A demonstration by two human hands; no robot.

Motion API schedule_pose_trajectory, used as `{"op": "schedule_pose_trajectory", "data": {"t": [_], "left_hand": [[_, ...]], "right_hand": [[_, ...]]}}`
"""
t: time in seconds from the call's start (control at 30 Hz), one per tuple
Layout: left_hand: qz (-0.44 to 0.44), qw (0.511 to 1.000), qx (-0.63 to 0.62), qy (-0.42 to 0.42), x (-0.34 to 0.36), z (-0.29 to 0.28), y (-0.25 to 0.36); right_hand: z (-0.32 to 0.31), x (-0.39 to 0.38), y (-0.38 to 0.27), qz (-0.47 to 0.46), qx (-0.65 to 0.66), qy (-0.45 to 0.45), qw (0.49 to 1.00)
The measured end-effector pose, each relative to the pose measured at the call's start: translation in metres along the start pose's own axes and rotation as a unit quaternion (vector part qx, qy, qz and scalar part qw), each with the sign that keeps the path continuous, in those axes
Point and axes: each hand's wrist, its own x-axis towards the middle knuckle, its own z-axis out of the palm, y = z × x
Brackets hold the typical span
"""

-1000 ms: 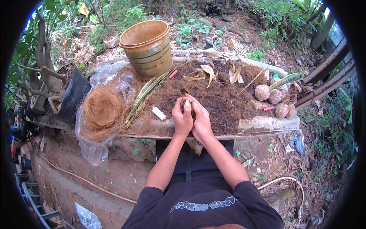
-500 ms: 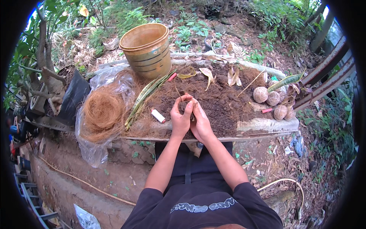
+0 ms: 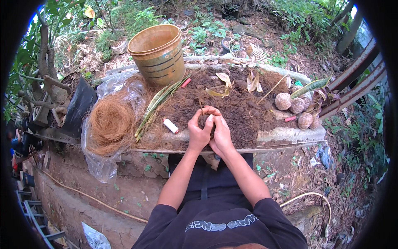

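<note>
My left hand (image 3: 200, 132) and my right hand (image 3: 221, 135) are cupped together over the near side of the table. Between them sits a dark clump of soil (image 3: 203, 120), mostly covered by my fingers and palms. A thin brown stem (image 3: 200, 103) rises out of the clump. Just beyond its top shows a curled yellow-brown leaf (image 3: 218, 92); whether the two are joined I cannot tell. Loose dark soil (image 3: 244, 122) spreads around my hands. A white thread spool (image 3: 171, 126) lies left of my left hand.
Brown coir fibre (image 3: 111, 124) lies on clear plastic at left. Behind stands a yellowish bucket (image 3: 159, 62), with long striped leaves (image 3: 155, 106) and a red-pink piece (image 3: 186, 82) nearby. Several string-wrapped balls (image 3: 283, 101) sit at right, near rusty metal bars (image 3: 352, 89).
My cupped hands have shifted slightly and opened a little, showing more of the soil clump. The yellow-brown leaf has swung right and nearer. The stem stands more upright.
</note>
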Motion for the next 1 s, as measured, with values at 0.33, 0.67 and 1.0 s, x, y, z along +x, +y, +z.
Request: {"op": "schedule_pose_trajectory", "data": {"t": [0.33, 0.67, 1.0], "left_hand": [[-0.051, 0.991, -0.119, -0.014, 0.003, 0.000, -0.004], [0.007, 0.998, 0.048, -0.042, 0.002, 0.012, 0.010], [-0.042, 0.999, -0.004, -0.018, 0.000, 0.006, 0.001]], "right_hand": [[-0.010, 0.002, -0.016, -0.077, -0.122, -0.010, 0.990], [-0.012, 0.003, -0.007, -0.142, -0.146, -0.023, 0.979], [-0.011, 0.007, -0.004, -0.112, -0.144, -0.060, 0.981]]}}
